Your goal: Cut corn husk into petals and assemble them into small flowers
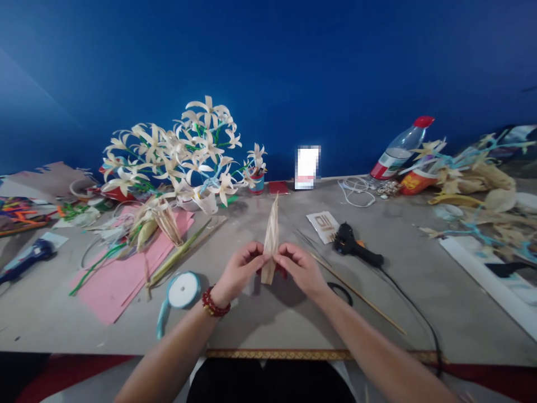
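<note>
Between my hands stands a dry, pale corn husk [272, 232], its pointed tip up and away from me. My left hand [243, 266] pinches the husk's left edge, fingers curled behind it. On the opposite edge my right hand [300, 268] has its thumb and fingers closed on the same husk. Something red shows just under the fingers, mostly hidden. Left of my left wrist lies a roll of light blue ribbon [183, 290] with its tail hanging loose. A thin stick [361, 294] runs along the table right of my right hand, past a black ring-shaped thing.
A black glue gun [356, 246] with its cord lies to the right, near a white packet [323, 226]. Pale husk flowers [205, 145] rise at the back left. Pink sheets [121, 280] bear husks. A tilted bottle [398, 148] stands at the back right; a blue glue gun [29, 257] lies far left.
</note>
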Demonstrator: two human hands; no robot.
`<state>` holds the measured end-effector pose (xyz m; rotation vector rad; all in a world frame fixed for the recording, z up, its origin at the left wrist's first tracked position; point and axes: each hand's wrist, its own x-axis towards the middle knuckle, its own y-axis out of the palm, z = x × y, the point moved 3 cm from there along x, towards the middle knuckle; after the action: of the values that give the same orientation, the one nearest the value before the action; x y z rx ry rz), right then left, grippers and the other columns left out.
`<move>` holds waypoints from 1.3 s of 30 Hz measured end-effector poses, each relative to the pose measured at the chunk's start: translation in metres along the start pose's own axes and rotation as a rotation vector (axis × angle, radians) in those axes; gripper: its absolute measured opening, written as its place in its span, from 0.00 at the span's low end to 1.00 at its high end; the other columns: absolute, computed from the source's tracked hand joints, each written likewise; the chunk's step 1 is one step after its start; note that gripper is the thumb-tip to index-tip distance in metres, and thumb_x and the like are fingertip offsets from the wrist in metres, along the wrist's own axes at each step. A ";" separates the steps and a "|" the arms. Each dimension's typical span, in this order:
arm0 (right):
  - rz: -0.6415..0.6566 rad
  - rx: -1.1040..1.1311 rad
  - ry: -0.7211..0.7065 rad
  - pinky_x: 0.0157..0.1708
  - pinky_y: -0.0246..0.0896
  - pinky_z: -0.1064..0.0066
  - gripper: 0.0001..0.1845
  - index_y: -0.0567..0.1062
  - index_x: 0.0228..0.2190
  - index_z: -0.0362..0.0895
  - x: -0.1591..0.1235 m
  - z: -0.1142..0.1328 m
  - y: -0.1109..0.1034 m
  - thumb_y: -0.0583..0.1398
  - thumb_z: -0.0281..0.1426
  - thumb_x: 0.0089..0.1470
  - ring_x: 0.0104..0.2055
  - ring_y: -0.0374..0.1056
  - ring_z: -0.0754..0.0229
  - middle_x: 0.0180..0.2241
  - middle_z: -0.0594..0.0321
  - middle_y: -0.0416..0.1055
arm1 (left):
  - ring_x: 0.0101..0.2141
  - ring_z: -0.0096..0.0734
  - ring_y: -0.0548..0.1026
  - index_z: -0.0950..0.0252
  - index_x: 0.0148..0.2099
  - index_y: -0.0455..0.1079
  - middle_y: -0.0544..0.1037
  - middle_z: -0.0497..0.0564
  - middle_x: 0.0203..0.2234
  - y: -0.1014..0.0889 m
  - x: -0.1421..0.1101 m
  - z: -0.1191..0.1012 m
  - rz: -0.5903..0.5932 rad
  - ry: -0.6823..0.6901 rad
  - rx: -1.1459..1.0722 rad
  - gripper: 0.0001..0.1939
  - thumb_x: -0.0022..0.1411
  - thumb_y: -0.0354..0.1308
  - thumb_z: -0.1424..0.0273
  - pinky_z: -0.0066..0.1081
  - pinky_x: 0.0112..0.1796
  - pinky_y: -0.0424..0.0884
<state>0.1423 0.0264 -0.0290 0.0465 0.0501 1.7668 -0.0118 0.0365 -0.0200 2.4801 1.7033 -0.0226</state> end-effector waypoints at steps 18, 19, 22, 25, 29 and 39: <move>0.106 0.233 0.026 0.21 0.57 0.76 0.13 0.71 0.27 0.44 -0.002 -0.005 0.002 0.64 0.40 0.54 0.22 0.65 0.66 0.22 0.67 0.71 | 0.23 0.27 0.69 0.70 0.32 0.73 0.72 0.51 0.23 0.010 -0.004 0.011 0.239 -0.329 -0.401 0.12 0.54 0.62 0.64 0.26 0.26 0.65; 0.078 0.216 0.035 0.21 0.57 0.76 0.14 0.71 0.26 0.44 -0.001 -0.006 0.001 0.65 0.40 0.53 0.21 0.64 0.67 0.22 0.68 0.70 | 0.26 0.28 0.69 0.70 0.32 0.73 0.73 0.51 0.25 0.008 -0.002 0.011 0.190 -0.290 -0.379 0.12 0.55 0.61 0.64 0.26 0.28 0.65; -0.008 0.166 0.066 0.20 0.57 0.77 0.17 0.71 0.25 0.43 0.001 -0.009 -0.003 0.67 0.42 0.48 0.19 0.59 0.70 0.21 0.70 0.65 | 0.30 0.27 0.69 0.67 0.34 0.72 0.72 0.49 0.27 -0.001 0.000 0.009 0.020 -0.140 -0.288 0.11 0.59 0.59 0.63 0.25 0.32 0.64; -0.032 0.146 0.097 0.20 0.58 0.77 0.18 0.72 0.25 0.43 0.002 -0.009 -0.003 0.68 0.44 0.46 0.20 0.58 0.70 0.20 0.71 0.63 | 0.26 0.24 0.65 0.67 0.32 0.70 0.68 0.45 0.23 -0.003 -0.001 0.006 0.016 -0.091 -0.159 0.12 0.57 0.63 0.62 0.23 0.29 0.61; 0.017 0.145 0.130 0.20 0.58 0.77 0.17 0.72 0.26 0.43 0.002 -0.004 -0.002 0.67 0.43 0.47 0.20 0.59 0.69 0.21 0.70 0.65 | 0.25 0.22 0.62 0.66 0.32 0.69 0.66 0.44 0.22 -0.002 -0.002 0.006 -0.018 -0.086 -0.102 0.14 0.56 0.64 0.60 0.23 0.26 0.57; 0.048 0.125 0.143 0.19 0.57 0.77 0.15 0.71 0.25 0.42 0.003 -0.006 -0.003 0.67 0.40 0.45 0.20 0.59 0.69 0.21 0.69 0.66 | 0.24 0.22 0.62 0.66 0.31 0.67 0.64 0.43 0.22 0.000 -0.002 0.006 -0.029 -0.031 0.002 0.17 0.56 0.63 0.57 0.24 0.26 0.58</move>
<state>0.1446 0.0297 -0.0355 0.0114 0.2648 1.8111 -0.0121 0.0337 -0.0263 2.4438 1.7273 -0.0647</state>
